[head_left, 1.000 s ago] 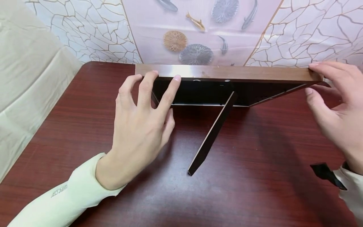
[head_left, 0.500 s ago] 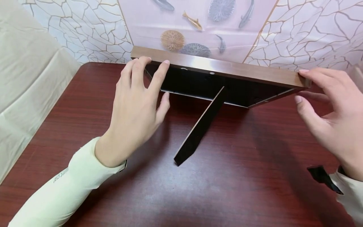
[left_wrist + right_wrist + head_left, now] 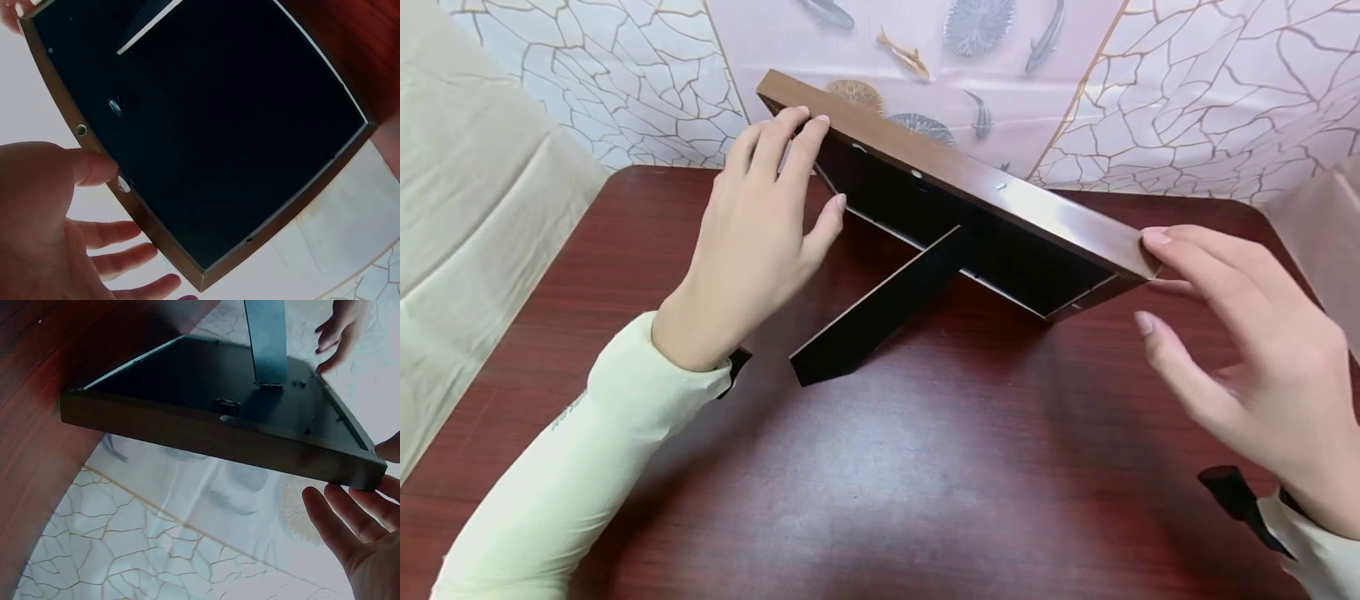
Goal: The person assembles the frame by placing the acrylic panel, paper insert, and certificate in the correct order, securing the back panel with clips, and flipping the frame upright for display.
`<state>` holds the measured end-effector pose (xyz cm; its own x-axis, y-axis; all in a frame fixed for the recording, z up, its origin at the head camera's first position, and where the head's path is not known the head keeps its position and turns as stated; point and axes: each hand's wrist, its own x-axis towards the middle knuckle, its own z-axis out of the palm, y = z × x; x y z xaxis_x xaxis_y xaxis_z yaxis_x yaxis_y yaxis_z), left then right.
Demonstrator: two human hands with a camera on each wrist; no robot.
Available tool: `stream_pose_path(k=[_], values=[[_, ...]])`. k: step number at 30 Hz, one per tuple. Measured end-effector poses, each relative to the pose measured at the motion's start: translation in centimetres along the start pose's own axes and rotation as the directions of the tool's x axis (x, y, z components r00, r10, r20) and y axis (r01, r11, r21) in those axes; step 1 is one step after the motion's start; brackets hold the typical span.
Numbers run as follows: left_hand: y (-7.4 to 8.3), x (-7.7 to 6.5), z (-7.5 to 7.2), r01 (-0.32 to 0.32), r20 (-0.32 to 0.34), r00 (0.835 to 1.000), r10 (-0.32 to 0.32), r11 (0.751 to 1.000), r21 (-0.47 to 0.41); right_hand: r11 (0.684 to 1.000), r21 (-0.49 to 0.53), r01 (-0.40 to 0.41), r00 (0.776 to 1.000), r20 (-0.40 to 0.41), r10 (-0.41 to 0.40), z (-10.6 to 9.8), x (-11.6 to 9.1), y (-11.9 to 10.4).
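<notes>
A picture frame (image 3: 992, 187) with a brown rim stands tilted on the table, its black back (image 3: 219, 144) towards me. The support leg (image 3: 876, 312) is folded out from the back and slants down to the left. My left hand (image 3: 748, 221) holds the upper left part of the rim: fingertips lie on the edge, the thumb is on the back side. At the upper right corner, my right hand (image 3: 1255, 342) holds the rim, index fingertip on top and other fingers passing behind; in the right wrist view the thumb lies beside the corner. The frame's front is hidden.
The dark red wooden table (image 3: 887, 500) has rounded far corners. Behind it hangs a wall covering (image 3: 610, 75) with gold crack lines and a pink panel of fish. Pale cloth (image 3: 467, 217) borders the left side.
The frame has turned on the table: its left end has swung away from me, its right end towards me, and the leg's foot has shifted left. Both hands have moved along with it.
</notes>
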<state>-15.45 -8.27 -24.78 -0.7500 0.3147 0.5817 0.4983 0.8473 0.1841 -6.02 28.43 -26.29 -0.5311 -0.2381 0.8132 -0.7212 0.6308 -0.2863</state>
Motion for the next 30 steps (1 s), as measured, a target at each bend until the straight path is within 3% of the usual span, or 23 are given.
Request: stream_pose_path(k=[11, 14, 16, 19, 23, 27, 30], values=[[-1.4, 2.0, 0.2, 0.041, 0.088, 0.995, -0.038, 0.999, -0.033, 0.976, 0.019, 0.217, 0.975, 0.045, -0.218, 1.7, -2.0, 1.8], [-1.3, 2.3, 0.2, 0.054, 0.122, 0.991, -0.048, 0.998, -0.042, 0.977, 0.037, 0.212, 0.975, 0.064, -0.214, 1.7, -2.2, 1.5], [-0.9, 2.1, 0.3, 0.048, 0.136, 0.990, -0.039, 0.997, -0.060, 0.984, 0.052, 0.168, 0.981, 0.088, -0.172, 1.4, -2.6, 1.3], [0.2, 1.5, 0.3, 0.024, 0.140, 0.990, -0.012, 0.996, -0.090, 0.996, 0.042, 0.082, 0.986, 0.140, -0.087, 1.1, -2.4, -0.3], [2.8, 0.4, -0.1, -0.018, 0.133, 0.991, 0.033, 0.993, -0.116, 1.000, 0.023, 0.013, 0.973, 0.229, -0.018, 1.1, -2.3, -1.9], [5.4, -0.7, -0.7, -0.048, 0.123, 0.990, 0.064, 0.991, -0.126, 0.999, 0.049, -0.021, 0.950, 0.313, 0.004, 1.2, -3.2, -1.2], [7.3, -1.4, -0.8, -0.065, 0.101, 0.992, 0.077, 0.991, -0.113, 0.997, 0.067, -0.037, 0.944, 0.329, 0.013, 1.5, -3.5, -0.6]])
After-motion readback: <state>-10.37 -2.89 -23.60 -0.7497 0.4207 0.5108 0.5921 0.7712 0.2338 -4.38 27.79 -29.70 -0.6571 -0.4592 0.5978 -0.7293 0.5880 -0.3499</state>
